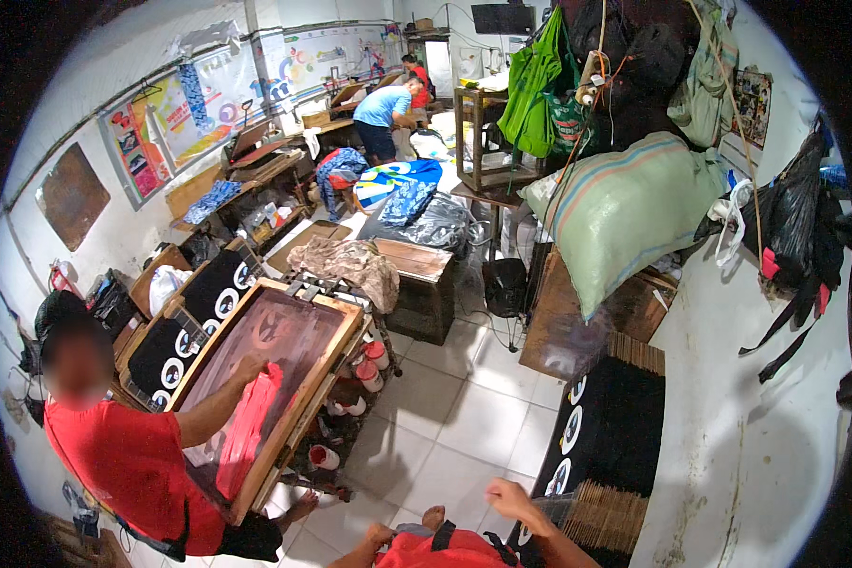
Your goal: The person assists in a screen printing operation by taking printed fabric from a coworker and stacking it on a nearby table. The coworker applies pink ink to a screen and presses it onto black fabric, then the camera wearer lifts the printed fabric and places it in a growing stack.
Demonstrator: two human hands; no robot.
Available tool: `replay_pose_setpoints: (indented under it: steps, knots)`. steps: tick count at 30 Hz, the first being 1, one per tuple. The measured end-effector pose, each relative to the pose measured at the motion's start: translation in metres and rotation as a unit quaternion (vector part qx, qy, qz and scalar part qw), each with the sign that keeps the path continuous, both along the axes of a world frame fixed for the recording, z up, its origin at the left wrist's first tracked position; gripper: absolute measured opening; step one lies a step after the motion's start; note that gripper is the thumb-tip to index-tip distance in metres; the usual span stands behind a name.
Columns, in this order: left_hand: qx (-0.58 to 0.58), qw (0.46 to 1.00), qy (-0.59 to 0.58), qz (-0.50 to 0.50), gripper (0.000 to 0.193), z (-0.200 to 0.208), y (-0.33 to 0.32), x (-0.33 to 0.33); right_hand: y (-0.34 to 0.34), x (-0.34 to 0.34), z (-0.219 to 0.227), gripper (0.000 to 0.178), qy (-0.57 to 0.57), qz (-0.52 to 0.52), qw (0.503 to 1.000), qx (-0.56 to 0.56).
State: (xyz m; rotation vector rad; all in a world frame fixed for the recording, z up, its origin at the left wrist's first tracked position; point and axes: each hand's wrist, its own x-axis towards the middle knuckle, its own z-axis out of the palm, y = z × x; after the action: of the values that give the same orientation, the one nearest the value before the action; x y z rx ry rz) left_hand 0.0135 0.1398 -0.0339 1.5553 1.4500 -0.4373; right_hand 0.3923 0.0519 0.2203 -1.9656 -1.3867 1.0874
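My left hand (380,536) hangs low beside my red shirt (435,549), with its fingers curled in and nothing visible in them. Further right, my right hand (507,496) is raised in front of me in a loose fist, apart from anything else. Nearest to it is a row of black fabric pieces (615,426) with round white prints, lying on a stack of thin brown boards (601,516). To my left, a co-worker in a red shirt (123,464) has one hand on a wood-framed printing screen (284,346) carrying a streak of red ink (251,431).
Ink pots (369,374) line the printing table's side. A stuffed pale green sack (634,204) rests on the right beside a brown board (568,317). White floor tiles (412,412) run between both sides. Another person in blue (383,112) bends over a far table.
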Motion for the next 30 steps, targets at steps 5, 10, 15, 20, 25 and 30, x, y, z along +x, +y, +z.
replay_pose_setpoints:
  steps: [5,10,15,20,25,30]
  knots:
    - [0.119,0.964,-0.004,-0.239,0.035,-0.054,-0.045,-0.028,-0.094,0.059,-0.118,0.023,-0.05,-0.007,0.99,-0.128]
    - [0.053,0.995,0.007,-0.083,0.038,-0.052,-0.046,-0.032,-0.16,0.033,-0.171,0.025,0.013,-0.065,0.974,-0.215]
    - [0.163,0.974,-0.083,-0.135,0.036,-0.022,-0.039,-0.009,-0.19,0.009,-0.192,0.027,0.065,-0.1,0.952,-0.282]
    - [0.03,0.992,-0.034,0.117,0.035,0.022,-0.039,0.027,-0.2,0.015,-0.209,0.028,0.049,-0.114,0.945,-0.302]
    - [0.048,0.997,0.019,0.056,0.038,0.02,-0.025,0.024,-0.198,0.022,-0.217,0.029,0.043,-0.139,0.938,-0.315]
    - [0.004,0.998,-0.007,0.067,0.039,-0.029,-0.017,0.001,-0.185,0.017,-0.219,0.03,0.041,-0.149,0.934,-0.323]
